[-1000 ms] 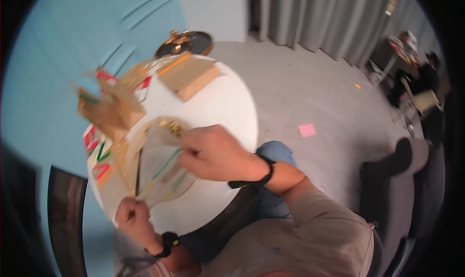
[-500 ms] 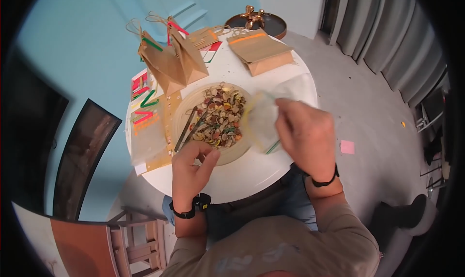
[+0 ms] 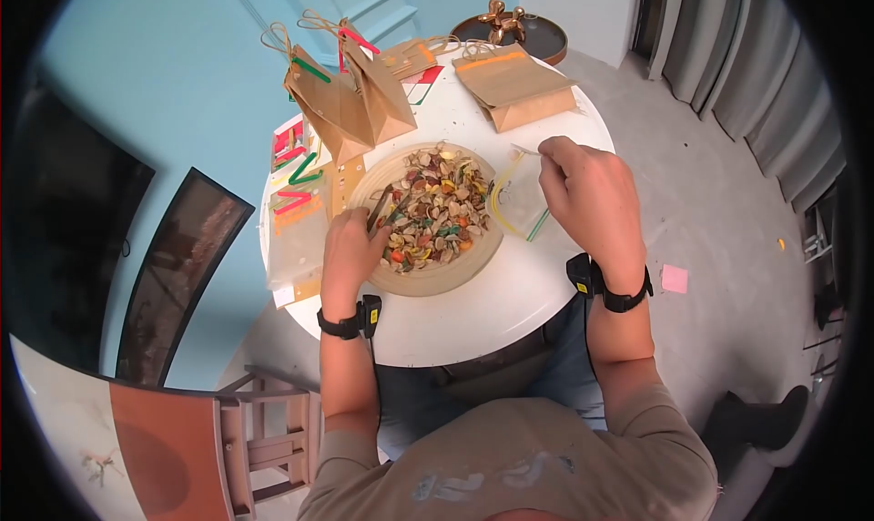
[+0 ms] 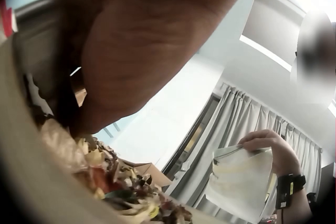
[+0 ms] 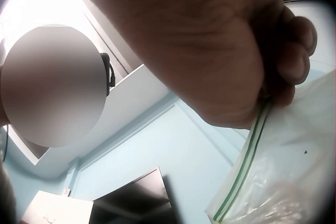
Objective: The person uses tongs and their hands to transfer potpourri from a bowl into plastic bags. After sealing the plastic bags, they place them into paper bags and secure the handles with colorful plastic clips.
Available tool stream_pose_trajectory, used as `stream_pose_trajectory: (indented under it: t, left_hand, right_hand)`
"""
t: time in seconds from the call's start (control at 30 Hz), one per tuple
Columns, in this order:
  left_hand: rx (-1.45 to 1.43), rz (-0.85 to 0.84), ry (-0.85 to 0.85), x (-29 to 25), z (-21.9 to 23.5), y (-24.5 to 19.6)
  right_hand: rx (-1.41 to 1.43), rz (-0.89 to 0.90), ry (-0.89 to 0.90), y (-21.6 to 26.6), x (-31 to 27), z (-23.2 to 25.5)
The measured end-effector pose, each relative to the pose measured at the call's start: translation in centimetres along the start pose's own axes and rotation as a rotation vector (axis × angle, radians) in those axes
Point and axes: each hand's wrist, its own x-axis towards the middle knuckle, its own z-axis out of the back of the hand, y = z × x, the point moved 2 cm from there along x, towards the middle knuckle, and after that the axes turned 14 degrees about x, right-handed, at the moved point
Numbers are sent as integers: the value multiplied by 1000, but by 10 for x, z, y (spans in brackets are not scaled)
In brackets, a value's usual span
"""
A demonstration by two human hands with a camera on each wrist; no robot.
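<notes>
A translucent bag [image 3: 526, 198] is held up by the right hand [image 3: 594, 193], its upper edge pinched between thumb and fingers. The bag is suspended just to the right of a round beige bowl [image 3: 417, 284], above the white table [image 3: 446, 334]. Its film is cloudy and colourless, and is seen from the right wrist to be creased and glossy and marked by one small dark speck. One edge is bordered by a curved yellow band, another by a straight green strip, resolved at close range into two parallel lines.

The bowl is filled with dried pieces [image 3: 442, 216], thin and irregular, coloured mostly tan and brown, with red, orange, yellow and green among them. Dark tongs [image 3: 378, 206] are laid over the left side of the pieces. The left hand [image 3: 352, 255] is placed at the bowl's left rim, its fingers beside the tongs; whether these are gripped cannot be told.
</notes>
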Motion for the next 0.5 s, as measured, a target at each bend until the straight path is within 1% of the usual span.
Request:
stream_pose_trajectory:
  t: [0.07,0.17,0.27,0.37,0.47,0.5]
  left_hand:
    - [27,2,86,6,-2,-1]
    - [51,-50,128,11,-10,6]
    - [-24,31,50,10,-7,4]
    - [-46,106,-47,8,9,3]
    - [-137,96,2,2,19,5]
    - [-143,69,-6,-2,19,6]
  right_hand:
    - [31,-27,9,-4,2,0]
    - [99,-76,27,-9,6,1]
    - [165,-94,31,-20,11,-5]
    - [182,-85,24,-29,14,-10]
    - [220,-59,20,-31,16,-13]
    - [238,-46,19,-31,16,-13]
